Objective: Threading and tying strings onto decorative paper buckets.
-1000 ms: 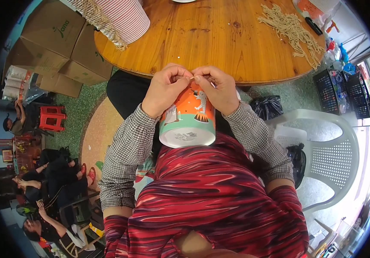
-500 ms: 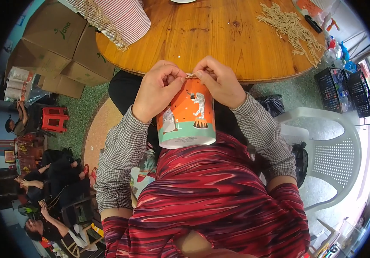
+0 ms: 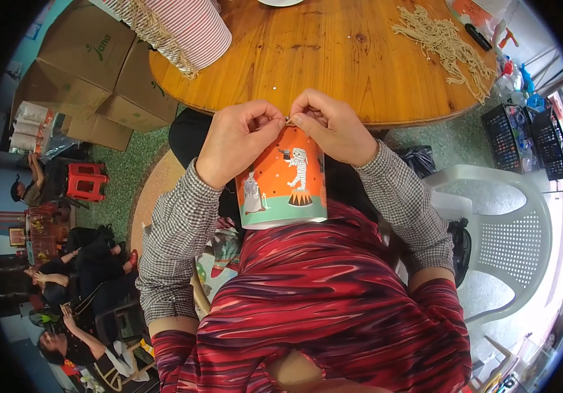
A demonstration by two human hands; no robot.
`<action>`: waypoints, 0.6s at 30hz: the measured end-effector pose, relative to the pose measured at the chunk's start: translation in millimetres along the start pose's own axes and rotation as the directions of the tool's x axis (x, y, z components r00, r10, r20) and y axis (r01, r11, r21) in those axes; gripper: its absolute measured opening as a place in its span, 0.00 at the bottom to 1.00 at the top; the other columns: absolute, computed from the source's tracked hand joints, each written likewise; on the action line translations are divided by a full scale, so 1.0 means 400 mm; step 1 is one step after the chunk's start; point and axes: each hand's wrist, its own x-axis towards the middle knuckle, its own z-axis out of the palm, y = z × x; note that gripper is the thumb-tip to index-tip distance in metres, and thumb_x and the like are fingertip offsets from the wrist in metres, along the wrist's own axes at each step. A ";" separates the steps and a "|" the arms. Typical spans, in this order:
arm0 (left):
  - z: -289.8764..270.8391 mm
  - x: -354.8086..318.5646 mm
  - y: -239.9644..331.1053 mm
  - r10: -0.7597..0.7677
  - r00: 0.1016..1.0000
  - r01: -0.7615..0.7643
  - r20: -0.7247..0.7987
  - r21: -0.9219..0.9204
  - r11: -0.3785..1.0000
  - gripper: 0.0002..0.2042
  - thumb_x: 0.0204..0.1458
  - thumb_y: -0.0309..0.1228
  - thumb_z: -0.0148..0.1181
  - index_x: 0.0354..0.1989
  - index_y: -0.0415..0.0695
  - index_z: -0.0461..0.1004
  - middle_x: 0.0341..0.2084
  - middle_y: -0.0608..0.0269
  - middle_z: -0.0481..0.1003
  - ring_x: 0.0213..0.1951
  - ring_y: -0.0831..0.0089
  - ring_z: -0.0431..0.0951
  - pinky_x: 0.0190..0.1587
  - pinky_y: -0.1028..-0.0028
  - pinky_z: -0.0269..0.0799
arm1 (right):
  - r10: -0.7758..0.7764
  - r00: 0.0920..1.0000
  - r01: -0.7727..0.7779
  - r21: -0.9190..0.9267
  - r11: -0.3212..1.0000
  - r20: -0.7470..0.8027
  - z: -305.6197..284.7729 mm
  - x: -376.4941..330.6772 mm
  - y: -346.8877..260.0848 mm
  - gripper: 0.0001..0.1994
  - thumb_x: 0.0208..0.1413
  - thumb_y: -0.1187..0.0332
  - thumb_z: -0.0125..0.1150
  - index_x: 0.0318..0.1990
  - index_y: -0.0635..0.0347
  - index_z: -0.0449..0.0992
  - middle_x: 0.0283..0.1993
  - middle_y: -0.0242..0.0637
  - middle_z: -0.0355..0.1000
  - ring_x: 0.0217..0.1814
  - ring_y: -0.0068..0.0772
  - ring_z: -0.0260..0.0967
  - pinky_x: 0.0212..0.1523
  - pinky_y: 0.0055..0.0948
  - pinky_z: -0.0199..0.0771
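An orange and green paper bucket (image 3: 275, 173), printed with a zebra and other figures, lies tilted against my lap, its base toward me. At its far rim, a short bit of pale cord (image 3: 288, 122) shows between my fingertips. My left hand (image 3: 237, 141) pinches the cord from the left. From the right, my right hand (image 3: 339, 133) pinches it too, thumb and fingers pressed together. Both hands are closed and nearly touching. The bucket's opening and the rest of the cord are hidden behind my fingers.
On the wooden table (image 3: 314, 65) lie a stack of striped paper buckets (image 3: 196, 29), a heap of pale cords (image 3: 442, 42) and a black marker (image 3: 478, 37). Cardboard boxes (image 3: 85, 49) stand left, a white plastic chair (image 3: 514, 245) right. People sit beyond the red stool (image 3: 86, 181).
The bucket has turned and tipped slightly, so its base shows less and the zebra sits further left. My hands have drawn closer together and slightly nearer to me, still pinching the cord.
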 end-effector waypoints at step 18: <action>0.006 -0.022 0.008 -0.055 0.997 0.040 -0.048 -0.283 0.958 0.07 0.54 0.21 0.52 0.41 0.37 0.71 0.14 0.78 0.62 0.19 0.91 0.59 0.24 0.84 0.57 | 0.028 0.994 -0.036 -0.073 0.997 -0.108 0.018 -0.028 -0.032 0.02 0.55 0.77 0.52 0.34 0.65 0.67 0.30 0.30 0.67 0.29 0.14 0.61 0.29 0.17 0.65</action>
